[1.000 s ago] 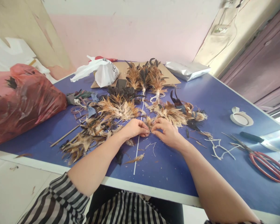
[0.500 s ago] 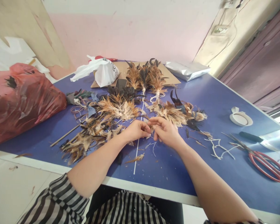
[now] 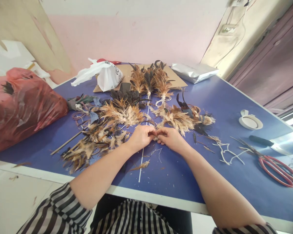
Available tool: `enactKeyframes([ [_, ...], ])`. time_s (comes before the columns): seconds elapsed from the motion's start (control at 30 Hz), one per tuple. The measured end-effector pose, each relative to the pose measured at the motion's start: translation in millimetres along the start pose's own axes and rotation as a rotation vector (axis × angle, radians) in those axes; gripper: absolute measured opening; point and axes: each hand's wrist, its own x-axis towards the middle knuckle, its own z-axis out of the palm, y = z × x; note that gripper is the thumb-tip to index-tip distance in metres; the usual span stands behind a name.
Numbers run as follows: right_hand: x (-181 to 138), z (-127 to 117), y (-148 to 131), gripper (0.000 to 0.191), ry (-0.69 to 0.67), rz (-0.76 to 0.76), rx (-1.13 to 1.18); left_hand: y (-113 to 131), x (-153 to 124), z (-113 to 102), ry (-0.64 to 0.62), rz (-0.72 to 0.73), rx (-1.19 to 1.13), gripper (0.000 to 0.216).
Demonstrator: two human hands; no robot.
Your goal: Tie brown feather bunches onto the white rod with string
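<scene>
My left hand and my right hand meet at the middle of the table, thumbs and fingertips pinched together. Between them shows the pale end of a small feather; most of it is hidden by my fingers. A loose white thread lies on the table just below. Beyond my hands, brown and black feathers are spread in a left pile and a right pile. Farther back stand tied feather bundles with white string at their bases.
Red-handled scissors, a dark-handled knife, a tape roll and white string lie at the right. A red plastic bag bulges at the left. Cardboard, a white bag and a silver packet sit behind.
My right hand's fingers have drawn in from a looser, more raised pose and now pinch right against my left fingertips. The view has shifted slightly.
</scene>
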Motion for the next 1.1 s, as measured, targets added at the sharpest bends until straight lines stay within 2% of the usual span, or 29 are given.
enactKeyframes([
  [0.3, 0.6, -2.8, -3.5, 0.019, -0.019, 0.081, 0.101, -1.2, -1.6, 6.8, 0.075, 0.064, 0.065, 0.013],
  [0.63, 0.6, -4.9, -6.0, 0.012, -0.036, 0.13, 0.118, -0.2, -2.3, 7.8, 0.089, 0.072, 0.028, 0.013],
  [0.9, -0.6, -3.2, -6.9, 0.008, -0.032, 0.124, 0.075, -2.0, -1.0, 9.5, 0.129, 0.01, -0.062, 0.007],
  [1.1, 0.4, -3.8, -4.5, 0.008, 0.019, 0.153, 0.042, -6.8, 0.9, 8.2, 0.166, -0.065, -0.173, 0.011],
])
